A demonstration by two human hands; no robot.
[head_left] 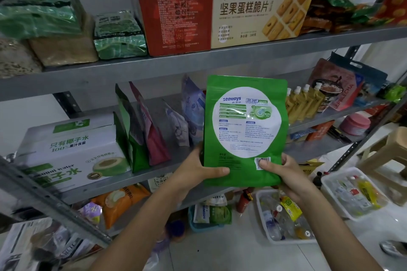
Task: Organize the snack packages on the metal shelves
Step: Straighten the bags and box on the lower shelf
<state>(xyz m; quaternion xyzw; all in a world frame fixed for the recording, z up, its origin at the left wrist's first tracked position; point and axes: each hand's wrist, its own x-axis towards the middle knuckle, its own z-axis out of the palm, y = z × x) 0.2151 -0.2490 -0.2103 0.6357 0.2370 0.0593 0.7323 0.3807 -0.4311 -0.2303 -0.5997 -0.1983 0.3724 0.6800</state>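
Both bare forearms reach up from about six o'clock, converging toward the centre. The left hand [199, 169] comes in from seven o'clock, thumb laid flat across the front of what it grips, pointing toward three o'clock. The right hand [284, 171] rises from five o'clock, thumb pressed forward toward nine o'clock, fingers curled behind, wrist slightly bent.

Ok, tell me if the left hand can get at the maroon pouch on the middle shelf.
Probably yes, once freed: the left hand grips the green bag, and the maroon pouch stands just beyond, nothing before it.
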